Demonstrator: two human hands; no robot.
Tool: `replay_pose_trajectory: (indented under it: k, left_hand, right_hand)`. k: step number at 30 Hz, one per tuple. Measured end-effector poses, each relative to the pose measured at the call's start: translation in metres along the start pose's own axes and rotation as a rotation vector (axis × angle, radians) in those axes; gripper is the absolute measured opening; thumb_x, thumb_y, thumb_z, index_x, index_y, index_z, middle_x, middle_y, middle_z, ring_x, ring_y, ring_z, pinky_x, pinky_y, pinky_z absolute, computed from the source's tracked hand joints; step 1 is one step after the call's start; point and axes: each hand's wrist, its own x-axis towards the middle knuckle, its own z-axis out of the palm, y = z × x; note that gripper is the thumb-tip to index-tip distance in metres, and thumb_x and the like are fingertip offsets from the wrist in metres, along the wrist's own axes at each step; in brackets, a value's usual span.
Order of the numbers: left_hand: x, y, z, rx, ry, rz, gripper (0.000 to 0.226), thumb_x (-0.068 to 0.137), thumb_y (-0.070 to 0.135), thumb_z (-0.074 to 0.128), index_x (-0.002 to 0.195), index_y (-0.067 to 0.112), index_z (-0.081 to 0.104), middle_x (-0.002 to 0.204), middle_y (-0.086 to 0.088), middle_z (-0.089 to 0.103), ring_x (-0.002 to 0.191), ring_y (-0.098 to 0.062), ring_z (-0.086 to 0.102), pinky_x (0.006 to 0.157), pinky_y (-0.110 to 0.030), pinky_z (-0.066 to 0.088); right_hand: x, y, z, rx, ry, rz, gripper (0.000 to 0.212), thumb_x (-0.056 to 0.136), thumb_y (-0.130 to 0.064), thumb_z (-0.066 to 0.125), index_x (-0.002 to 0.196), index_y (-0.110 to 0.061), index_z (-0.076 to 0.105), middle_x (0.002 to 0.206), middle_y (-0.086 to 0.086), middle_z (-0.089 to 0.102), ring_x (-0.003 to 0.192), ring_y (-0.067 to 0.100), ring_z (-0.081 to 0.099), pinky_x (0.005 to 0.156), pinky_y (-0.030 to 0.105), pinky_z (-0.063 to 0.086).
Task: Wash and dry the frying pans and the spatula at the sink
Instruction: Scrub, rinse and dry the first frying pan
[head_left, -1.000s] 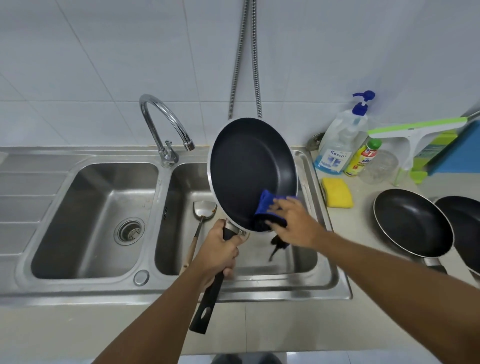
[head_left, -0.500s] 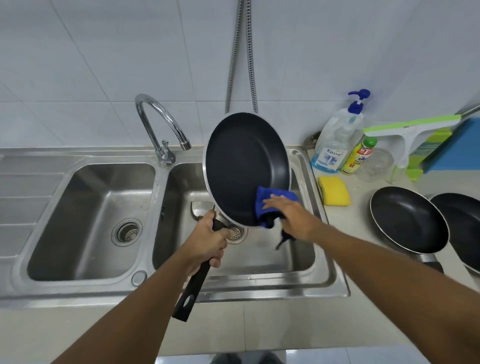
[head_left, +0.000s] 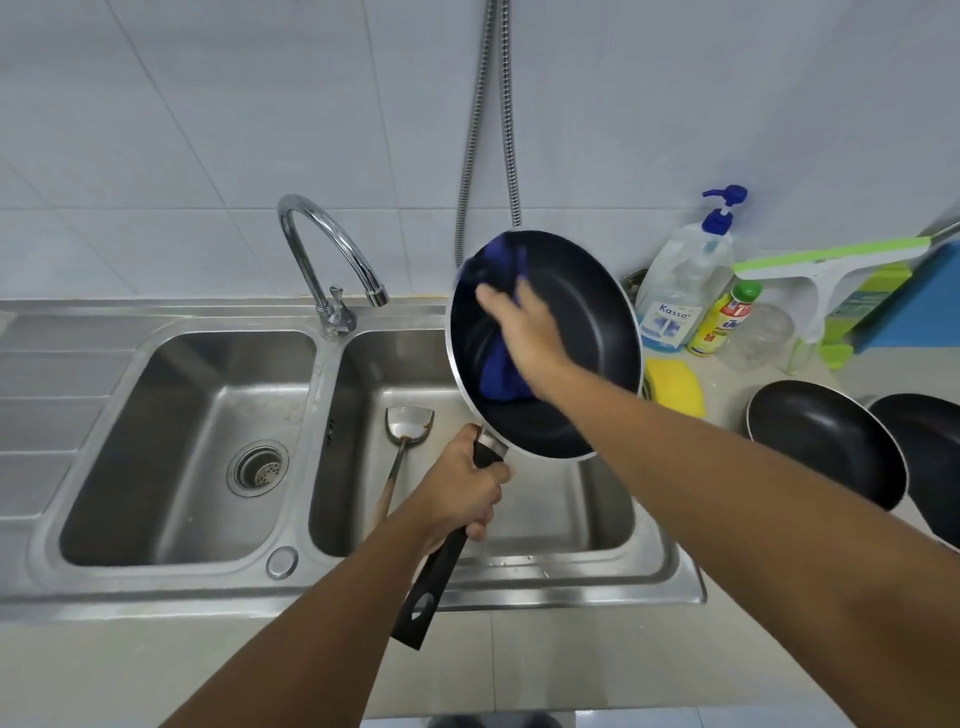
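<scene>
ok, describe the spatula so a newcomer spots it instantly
Find the double steel sink, then its right basin. The spatula lies inside, left of the held frying pan. It is the only shiny metal blade on a long thin handle; the pan is round and black.

The right basin (head_left: 561, 514) is largely roofed by the tilted frying pan (head_left: 587, 338) held above it, and its left strip is taken up by the spatula (head_left: 409, 422). The left basin (head_left: 156, 426) can be entered from above, beside the faucet (head_left: 332, 249). The counter at right is crowded by a yellow sponge (head_left: 675, 387), a soap dispenser (head_left: 680, 280) and a second frying pan (head_left: 826, 441).
</scene>
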Motion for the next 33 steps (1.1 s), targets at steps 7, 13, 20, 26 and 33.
replay_pose_trajectory:
  k: [7,13,20,26,33]
  left_hand:
    - [0.003,-0.003,-0.009,0.018,0.012,0.006,0.020,0.097,0.012,0.055,0.114,0.013,0.044,0.062,-0.003,0.040,0.041,-0.012,0.032,0.040,-0.021,0.027]
    - [0.000,-0.004,-0.017,0.106,-0.023,0.005,0.021,0.099,0.010,0.051,0.113,0.024,0.047,0.063,-0.004,0.037,0.043,-0.014,0.030,0.042,-0.023,0.026]
    - [0.003,-0.011,-0.035,0.106,0.029,-0.045,0.018,0.098,0.009,0.052,0.109,0.023,0.048,0.062,-0.004,0.041,0.042,-0.013,0.033,0.042,-0.023,0.028]
    - [0.004,-0.010,-0.032,-0.041,0.049,-0.093,0.013,0.099,0.006,0.052,0.101,0.018,0.045,0.056,0.000,0.039,0.042,-0.011,0.029,0.041,-0.021,0.024]
    - [-0.001,0.001,-0.043,-0.036,0.027,-0.069,0.016,0.098,0.005,0.053,0.106,0.017,0.046,0.058,0.000,0.040,0.044,-0.012,0.030,0.041,-0.023,0.025]
  right_hand:
    - [-0.011,0.068,-0.002,-0.923,-0.234,-0.456,0.063,0.103,-0.059,0.030,0.156,-0.051,-0.003,0.166,-0.020,-0.021,0.153,0.016,-0.025,0.123,0.055,-0.010]
    - [0.010,0.029,0.006,-0.634,-0.145,-0.117,0.055,0.102,-0.062,0.026,0.155,-0.049,0.015,0.164,-0.022,-0.022,0.149,0.011,-0.031,0.118,0.059,-0.020]
    - [-0.046,0.088,-0.010,-0.322,-0.490,-0.183,0.059,0.082,-0.038,0.046,0.137,-0.021,0.062,0.148,-0.025,0.042,0.147,-0.009,0.011,0.125,0.030,-0.004]
    - [-0.029,0.115,-0.075,-0.700,-0.449,-0.197,0.053,0.063,-0.050,0.056,0.110,-0.036,0.078,0.132,-0.017,0.066,0.141,-0.001,0.040,0.123,0.038,0.026]
    - [-0.006,0.091,-0.118,-1.515,-0.579,-0.448,0.079,0.080,-0.066,0.015,0.153,-0.044,0.037,0.163,-0.025,0.019,0.157,0.014,-0.006,0.123,0.056,-0.004]
